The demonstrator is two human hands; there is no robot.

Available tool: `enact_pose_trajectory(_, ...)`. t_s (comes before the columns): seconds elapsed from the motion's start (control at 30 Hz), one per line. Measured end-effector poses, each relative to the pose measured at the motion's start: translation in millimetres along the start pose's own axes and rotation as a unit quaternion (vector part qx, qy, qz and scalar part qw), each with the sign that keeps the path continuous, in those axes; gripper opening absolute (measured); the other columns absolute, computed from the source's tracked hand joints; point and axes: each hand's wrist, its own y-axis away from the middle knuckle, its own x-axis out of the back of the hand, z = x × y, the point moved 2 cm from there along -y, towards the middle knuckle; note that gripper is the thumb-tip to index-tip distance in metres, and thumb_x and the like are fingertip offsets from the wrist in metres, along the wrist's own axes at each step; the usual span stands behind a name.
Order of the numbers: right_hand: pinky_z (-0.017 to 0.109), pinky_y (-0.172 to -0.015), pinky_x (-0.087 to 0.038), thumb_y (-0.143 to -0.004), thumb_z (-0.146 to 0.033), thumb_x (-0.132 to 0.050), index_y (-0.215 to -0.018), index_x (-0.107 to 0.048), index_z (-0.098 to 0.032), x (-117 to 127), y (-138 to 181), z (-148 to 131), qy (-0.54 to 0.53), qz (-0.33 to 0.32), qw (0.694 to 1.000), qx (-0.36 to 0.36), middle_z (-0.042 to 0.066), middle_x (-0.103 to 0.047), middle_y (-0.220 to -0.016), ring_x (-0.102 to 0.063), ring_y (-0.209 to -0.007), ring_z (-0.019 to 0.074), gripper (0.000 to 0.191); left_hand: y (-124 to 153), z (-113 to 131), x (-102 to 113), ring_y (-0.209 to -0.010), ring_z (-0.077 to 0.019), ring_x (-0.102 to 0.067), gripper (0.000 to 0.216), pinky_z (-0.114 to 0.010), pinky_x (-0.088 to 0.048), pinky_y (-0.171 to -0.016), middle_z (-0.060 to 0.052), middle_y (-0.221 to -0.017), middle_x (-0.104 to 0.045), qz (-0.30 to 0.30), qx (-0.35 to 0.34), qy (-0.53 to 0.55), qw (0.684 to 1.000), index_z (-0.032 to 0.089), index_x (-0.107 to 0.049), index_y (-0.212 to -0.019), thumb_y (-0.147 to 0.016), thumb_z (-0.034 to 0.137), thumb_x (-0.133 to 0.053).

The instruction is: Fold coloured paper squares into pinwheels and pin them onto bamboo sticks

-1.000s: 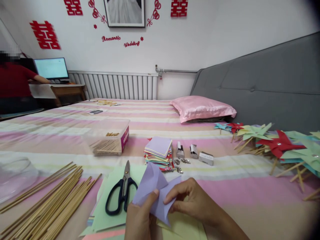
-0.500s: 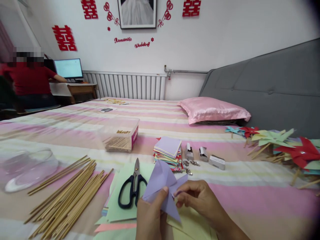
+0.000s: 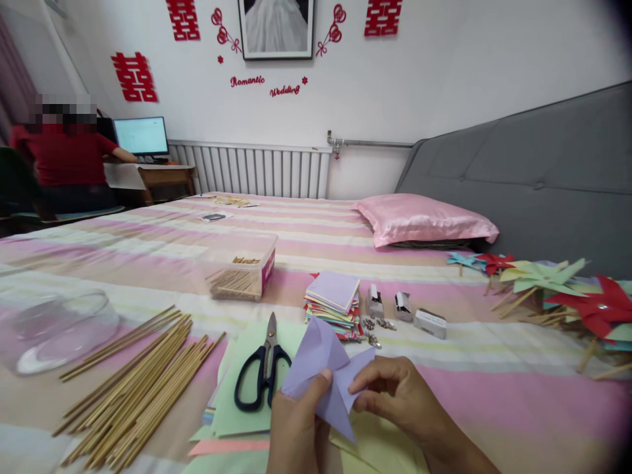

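Observation:
A purple paper pinwheel (image 3: 320, 359) is held up between both hands, its blades folded in towards the middle. My left hand (image 3: 299, 421) is closed on it, the thumb pressing at the centre and the other fingers hidden behind. With thumb and forefinger, my right hand (image 3: 395, 395) pinches the blade at the right. Below lie sheets of green paper (image 3: 241, 421) and yellow paper (image 3: 378, 441). Dark-handled scissors (image 3: 264, 372) rest on the green sheets, just left of the pinwheel. Behind it stands a stack of square coloured paper (image 3: 333, 296).
Wooden sticks (image 3: 133, 388) and a clear lid (image 3: 64, 329) lie at left. A clear box (image 3: 241, 273) holds more sticks. Small boxes (image 3: 402, 306) and metal pins (image 3: 375, 326) sit right of the stack. Finished pinwheels (image 3: 548, 276) lie at far right. A person in red (image 3: 72, 158) sits at a monitor.
My right fingers have shifted slightly along the right blade of the pinwheel, and more of that blade shows. The left hand keeps its hold. The whole view has moved a little.

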Motion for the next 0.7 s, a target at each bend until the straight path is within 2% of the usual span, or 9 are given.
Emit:
enact_pose_trajectory(0.13,0.019,-0.055,-0.045,-0.062,-0.027,-0.076,-0.064,-0.071,-0.016,-1,-1,-1,0.026,0.007,1.000,0.012,0.001,-0.067,-0.057,-0.059,-0.056,0.0110,0.013,-8,-9,7,-0.057,-0.0192,-0.060,0.020,-0.027,-0.046,-0.055,-0.006,-0.059,-0.067,0.000,-0.020,-0.036,0.999,0.009,-0.067,-0.066,-0.055,0.023,-0.076)
enact_pose_trajectory(0.33,0.020,-0.051,-0.042,-0.068,-0.034,-0.071,-0.059,-0.063,-0.013,-8,0,-6,0.098,0.061,0.993,0.002,0.001,-0.062,-0.053,-0.056,-0.051,0.0109,0.024,-21,-25,19,-0.047,-0.0146,-0.051,0.032,-0.025,-0.040,-0.046,-0.003,-0.050,-0.061,0.050,-0.046,-0.091,0.994,0.010,-0.065,-0.059,-0.045,0.035,-0.079)
enact_pose_trajectory(0.7,0.021,-0.051,-0.043,-0.072,-0.039,-0.066,-0.062,-0.057,-0.014,-13,2,-6,0.127,0.101,0.987,0.002,0.000,-0.058,-0.053,-0.056,-0.051,0.0123,0.029,-21,-27,19,-0.047,-0.0136,-0.049,0.032,-0.024,-0.039,-0.044,-0.003,-0.050,-0.060,0.055,-0.053,-0.088,0.993,0.010,-0.064,-0.057,-0.044,0.036,-0.079)
